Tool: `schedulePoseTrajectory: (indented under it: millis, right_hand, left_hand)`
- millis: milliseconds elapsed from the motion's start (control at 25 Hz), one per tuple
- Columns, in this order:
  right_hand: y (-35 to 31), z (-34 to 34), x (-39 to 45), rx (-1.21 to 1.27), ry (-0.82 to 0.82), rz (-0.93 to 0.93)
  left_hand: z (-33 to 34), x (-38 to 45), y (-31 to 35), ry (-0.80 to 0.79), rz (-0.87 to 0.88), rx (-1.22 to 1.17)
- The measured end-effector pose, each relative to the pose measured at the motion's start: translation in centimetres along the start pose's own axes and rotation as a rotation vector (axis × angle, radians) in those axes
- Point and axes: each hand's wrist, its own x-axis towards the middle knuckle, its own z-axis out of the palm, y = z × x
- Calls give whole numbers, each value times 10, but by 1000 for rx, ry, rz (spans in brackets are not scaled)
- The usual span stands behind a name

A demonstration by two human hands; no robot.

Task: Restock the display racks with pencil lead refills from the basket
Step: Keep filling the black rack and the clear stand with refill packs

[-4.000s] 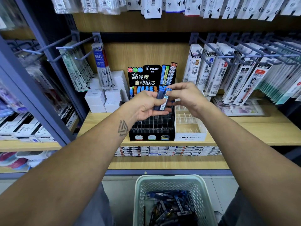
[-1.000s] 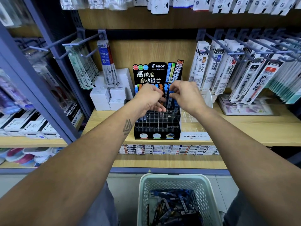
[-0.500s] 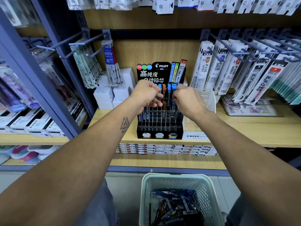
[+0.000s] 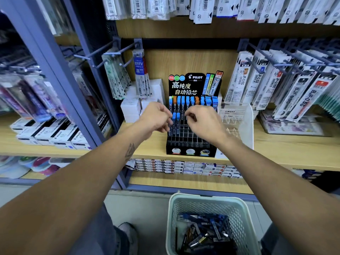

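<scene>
A black Pilot display rack [image 4: 190,142] stands on the wooden shelf, with a back row of blue- and orange-capped pencil lead refills [image 4: 193,101]. Two blue-capped refills [image 4: 176,116] stand in the second row. My left hand [image 4: 156,117] hovers at the rack's left, its thumb and curled fingertips against the left one of these two. Just to their right, my right hand [image 4: 204,120] has its thumb and forefinger pinched together over the rack; what they hold, if anything, is hidden. On the floor below, a pale green basket [image 4: 191,201] holds several loose refills [image 4: 204,230].
A clear Mono rack [image 4: 237,118] stands right of the Pilot rack. White boxes [image 4: 132,107] are stacked to its left. Refill packs hang on hooks at left [image 4: 117,78] and right [image 4: 276,85]. The shelf [image 4: 287,153] runs on to the right, with small boxes [image 4: 184,167] under it.
Both hands went from sorting a bundle of refills in the air to the rack. In the last half second they drew slightly apart, uncovering two blue-capped refills in the second row.
</scene>
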Motion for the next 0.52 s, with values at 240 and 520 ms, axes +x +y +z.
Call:
schedulePoseTrajectory:
  millis: [240, 520]
  right_hand:
    - [-1, 37, -74, -116, -567, 80]
    - [85, 130, -214, -105, -945, 490]
  left_hand:
    - [76, -38, -77, -423, -109, 416]
    - [166, -85, -198, -647, -313, 497]
